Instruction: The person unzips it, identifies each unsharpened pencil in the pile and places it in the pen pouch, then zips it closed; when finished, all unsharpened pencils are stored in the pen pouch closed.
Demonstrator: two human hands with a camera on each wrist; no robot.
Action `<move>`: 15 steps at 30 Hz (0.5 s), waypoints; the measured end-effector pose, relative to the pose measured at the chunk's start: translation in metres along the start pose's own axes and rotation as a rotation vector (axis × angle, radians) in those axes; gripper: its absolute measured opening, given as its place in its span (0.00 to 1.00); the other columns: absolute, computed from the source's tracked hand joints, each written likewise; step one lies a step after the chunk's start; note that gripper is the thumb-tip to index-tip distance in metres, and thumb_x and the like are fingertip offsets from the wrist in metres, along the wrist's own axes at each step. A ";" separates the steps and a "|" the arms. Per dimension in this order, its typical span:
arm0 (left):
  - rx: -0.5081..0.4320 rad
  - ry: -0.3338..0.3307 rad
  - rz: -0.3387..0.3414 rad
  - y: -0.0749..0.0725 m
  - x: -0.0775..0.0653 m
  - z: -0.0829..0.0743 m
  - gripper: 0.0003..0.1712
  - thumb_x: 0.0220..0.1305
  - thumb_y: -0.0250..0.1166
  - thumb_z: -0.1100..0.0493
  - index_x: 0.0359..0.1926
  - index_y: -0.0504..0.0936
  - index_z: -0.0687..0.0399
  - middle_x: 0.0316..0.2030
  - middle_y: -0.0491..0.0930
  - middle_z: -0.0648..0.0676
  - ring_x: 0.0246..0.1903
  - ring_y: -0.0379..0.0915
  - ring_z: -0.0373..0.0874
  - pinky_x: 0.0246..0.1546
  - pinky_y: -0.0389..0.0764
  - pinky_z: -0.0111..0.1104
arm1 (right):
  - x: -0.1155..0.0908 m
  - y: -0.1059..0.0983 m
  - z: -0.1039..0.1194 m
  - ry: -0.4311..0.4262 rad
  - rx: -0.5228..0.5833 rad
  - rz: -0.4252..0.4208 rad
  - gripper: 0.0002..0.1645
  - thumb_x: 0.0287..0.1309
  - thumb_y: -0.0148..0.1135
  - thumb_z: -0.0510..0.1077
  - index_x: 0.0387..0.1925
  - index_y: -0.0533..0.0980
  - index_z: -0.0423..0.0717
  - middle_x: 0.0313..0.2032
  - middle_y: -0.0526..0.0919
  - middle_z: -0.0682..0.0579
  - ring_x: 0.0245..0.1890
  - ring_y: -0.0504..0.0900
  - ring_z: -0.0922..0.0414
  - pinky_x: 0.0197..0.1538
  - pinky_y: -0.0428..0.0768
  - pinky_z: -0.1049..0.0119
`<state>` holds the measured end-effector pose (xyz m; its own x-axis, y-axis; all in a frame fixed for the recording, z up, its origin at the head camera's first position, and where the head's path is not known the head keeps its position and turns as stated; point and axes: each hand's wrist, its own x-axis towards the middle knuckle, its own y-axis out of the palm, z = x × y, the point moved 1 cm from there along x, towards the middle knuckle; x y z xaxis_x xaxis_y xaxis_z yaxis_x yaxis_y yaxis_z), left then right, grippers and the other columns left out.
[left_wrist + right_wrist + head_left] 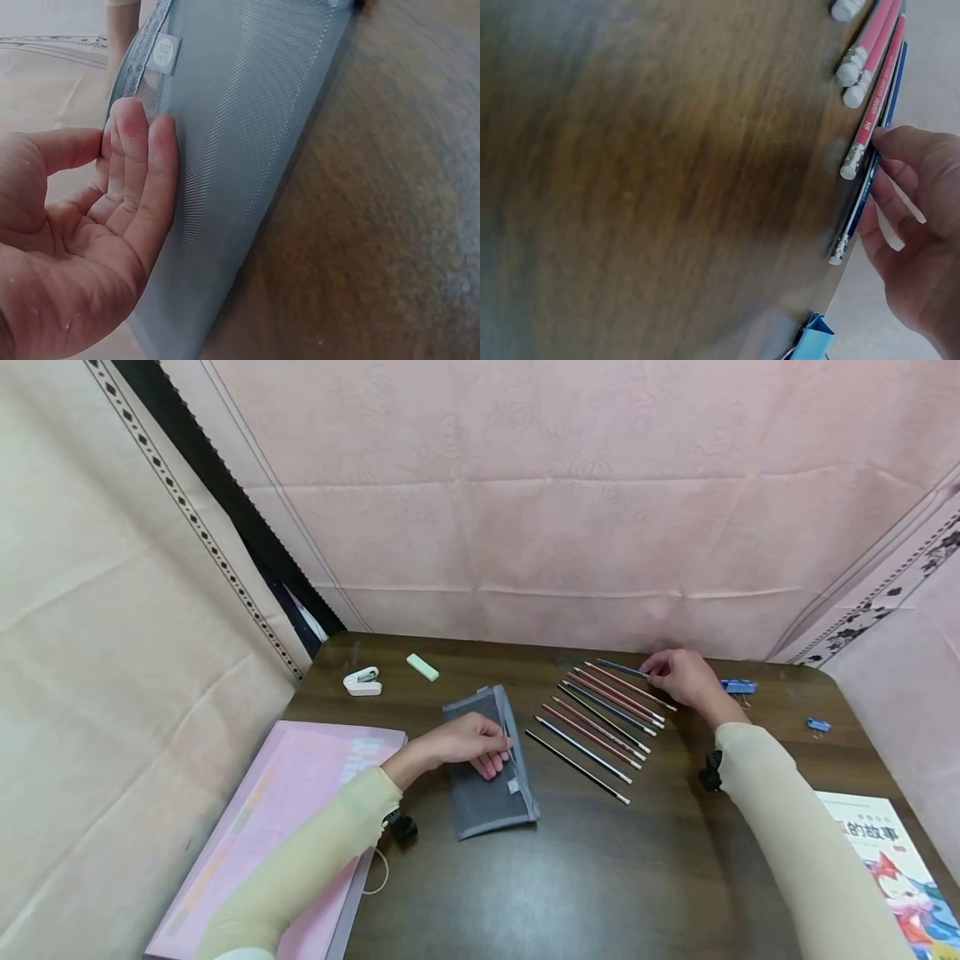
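A grey mesh pencil pouch [483, 806] with a zipped edge and a small white label [165, 54] lies at mid-table. My left hand [468, 742] is over it, thumb and forefinger pinching its edge while the other fingers lie against the mesh. At the far side of the table, my right hand [684, 681] pinches a dark blue pencil [859, 201] with a white eraser end. Beside that pencil is a red pencil [871, 112]. Several more pencils [588, 747], dark, red and silvery, lie in a slanted row between the two hands.
Blue binder clips [739, 686] sit right of my right hand, a smaller clip [818, 724] beyond. A green eraser [423, 667] and a white folded gadget [363, 682] lie at the back left. A pink folder [300, 793] covers the left side; a picture book [873, 835] lies at right.
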<state>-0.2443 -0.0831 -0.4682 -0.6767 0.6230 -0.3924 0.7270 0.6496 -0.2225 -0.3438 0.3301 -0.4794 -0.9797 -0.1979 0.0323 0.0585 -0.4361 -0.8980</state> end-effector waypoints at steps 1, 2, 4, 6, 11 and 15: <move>0.002 0.001 0.003 0.000 0.000 -0.001 0.18 0.69 0.57 0.52 0.34 0.81 0.66 0.25 0.83 0.57 0.23 0.82 0.44 0.34 0.87 0.41 | -0.002 0.000 0.000 -0.005 -0.005 -0.008 0.08 0.58 0.63 0.40 0.40 0.82 0.50 0.36 0.83 0.49 0.37 0.77 0.52 0.42 0.75 0.57; 0.003 0.001 0.005 0.001 0.001 -0.002 0.18 0.69 0.57 0.52 0.34 0.81 0.65 0.25 0.83 0.57 0.24 0.82 0.44 0.34 0.87 0.41 | -0.004 -0.001 0.001 -0.011 -0.012 -0.019 0.08 0.58 0.64 0.40 0.40 0.82 0.50 0.36 0.83 0.49 0.37 0.78 0.52 0.41 0.75 0.57; 0.009 0.000 0.008 0.001 0.001 -0.002 0.18 0.69 0.57 0.52 0.34 0.81 0.65 0.25 0.83 0.57 0.24 0.83 0.45 0.35 0.87 0.42 | -0.008 -0.002 0.004 -0.029 -0.015 -0.044 0.08 0.56 0.65 0.41 0.39 0.82 0.52 0.35 0.83 0.51 0.36 0.77 0.54 0.40 0.75 0.58; 0.020 0.001 0.007 0.001 0.000 -0.003 0.18 0.70 0.57 0.51 0.35 0.81 0.65 0.26 0.83 0.58 0.24 0.83 0.46 0.35 0.87 0.42 | -0.012 -0.004 0.009 -0.064 -0.004 -0.082 0.09 0.54 0.66 0.40 0.39 0.82 0.53 0.34 0.82 0.53 0.35 0.78 0.55 0.39 0.75 0.60; 0.018 -0.001 0.000 -0.001 0.001 -0.002 0.18 0.69 0.58 0.52 0.34 0.81 0.64 0.26 0.83 0.58 0.24 0.83 0.46 0.34 0.87 0.42 | -0.027 -0.013 0.034 -0.164 0.046 -0.163 0.14 0.53 0.67 0.39 0.42 0.81 0.56 0.33 0.82 0.56 0.33 0.79 0.58 0.36 0.77 0.65; 0.013 -0.002 0.008 0.000 0.002 -0.003 0.18 0.70 0.57 0.52 0.34 0.80 0.64 0.25 0.83 0.58 0.24 0.83 0.45 0.34 0.87 0.41 | -0.044 -0.020 0.057 -0.165 0.153 -0.130 0.17 0.56 0.65 0.39 0.46 0.81 0.57 0.35 0.82 0.56 0.33 0.79 0.59 0.34 0.79 0.70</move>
<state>-0.2458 -0.0807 -0.4663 -0.6705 0.6274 -0.3961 0.7340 0.6388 -0.2307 -0.2908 0.2971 -0.4379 -0.9370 -0.2669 0.2253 -0.0249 -0.5925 -0.8052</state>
